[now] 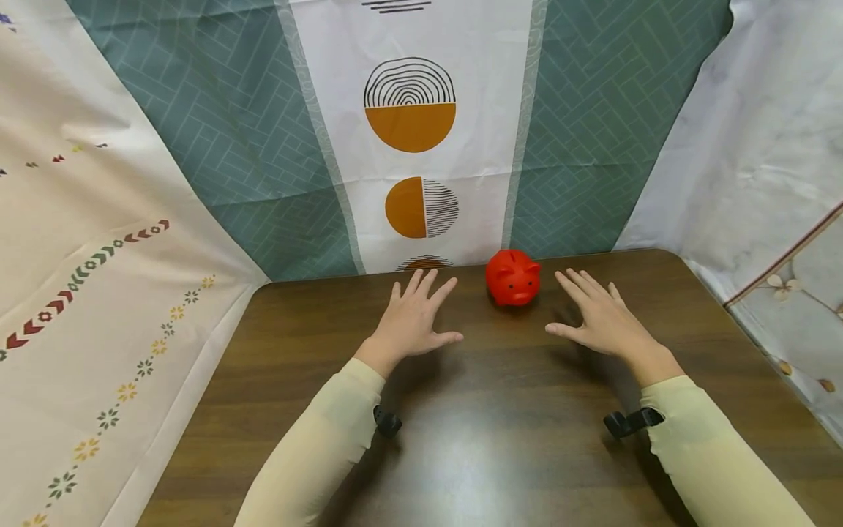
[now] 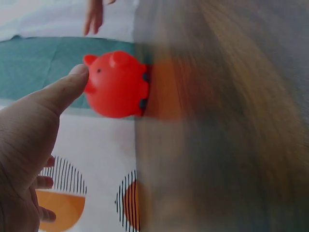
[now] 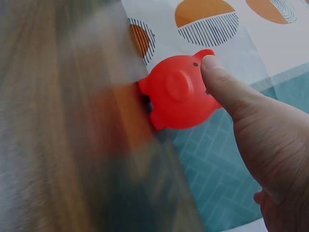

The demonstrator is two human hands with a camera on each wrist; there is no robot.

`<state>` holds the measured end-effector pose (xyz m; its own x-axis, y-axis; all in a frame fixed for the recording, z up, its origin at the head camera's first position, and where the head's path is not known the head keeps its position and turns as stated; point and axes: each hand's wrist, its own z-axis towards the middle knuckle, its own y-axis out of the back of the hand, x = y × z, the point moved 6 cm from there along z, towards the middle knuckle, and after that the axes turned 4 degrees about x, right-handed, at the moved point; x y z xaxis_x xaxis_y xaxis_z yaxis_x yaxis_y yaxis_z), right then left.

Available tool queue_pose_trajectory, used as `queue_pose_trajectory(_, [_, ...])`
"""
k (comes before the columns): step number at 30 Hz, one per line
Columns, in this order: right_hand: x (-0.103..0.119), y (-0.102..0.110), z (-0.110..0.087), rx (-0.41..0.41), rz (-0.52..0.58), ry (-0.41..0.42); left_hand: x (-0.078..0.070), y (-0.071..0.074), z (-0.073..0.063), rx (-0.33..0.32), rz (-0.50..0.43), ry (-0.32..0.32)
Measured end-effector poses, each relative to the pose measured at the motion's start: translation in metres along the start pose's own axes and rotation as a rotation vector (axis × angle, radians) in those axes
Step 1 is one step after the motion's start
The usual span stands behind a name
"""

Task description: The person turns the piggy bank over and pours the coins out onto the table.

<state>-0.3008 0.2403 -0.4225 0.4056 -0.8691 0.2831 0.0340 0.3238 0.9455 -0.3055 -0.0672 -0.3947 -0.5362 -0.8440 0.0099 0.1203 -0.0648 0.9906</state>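
A red piggy bank [image 1: 513, 278] stands upright near the back edge of the brown table, its face turned toward the head camera. To its left my left hand [image 1: 413, 316] hovers over the wood with fingers spread and nothing held. My right hand [image 1: 602, 318] is on the other side, nearer to the pig, fingers extended and thumb pointing inward. In the left wrist view the thumb [image 2: 67, 89] overlaps the pig's snout. From the right wrist, the thumb [image 3: 224, 84] covers part of the pig's face. Both hands stay apart from it in the head view.
The dark wooden table [image 1: 448, 410] reaches back to a hanging cloth [image 1: 421, 165] with green panels and orange half circles. A cream embroidered cloth [image 1: 99, 293] borders the left side, a white patterned one [image 1: 757, 183] the right. Black straps with small cameras sit on both wrists.
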Motion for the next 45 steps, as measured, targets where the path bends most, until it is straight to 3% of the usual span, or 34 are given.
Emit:
queue_pose_trajectory(8, [0.005,0.009,0.032,0.013,-0.006,0.050,-0.020,-0.004,0.043,0.059,0.038,-0.052])
queue_pose_trajectory(15, [-0.004,0.007,0.056,0.032,0.008,0.095,-0.032,-0.013,0.077,0.075,-0.049,-0.056])
queue_pose_trajectory(22, [-0.007,0.009,0.070,0.009,0.017,0.167,-0.046,-0.025,0.101,0.093,-0.092,-0.057])
queue_pose_trajectory(30, [0.003,0.003,0.082,0.050,0.013,0.199,-0.050,-0.033,0.112,0.104,-0.123,-0.041])
queue_pose_trajectory(45, [0.003,-0.006,0.090,0.086,0.047,0.154,-0.049,-0.039,0.114,0.189,-0.254,0.003])
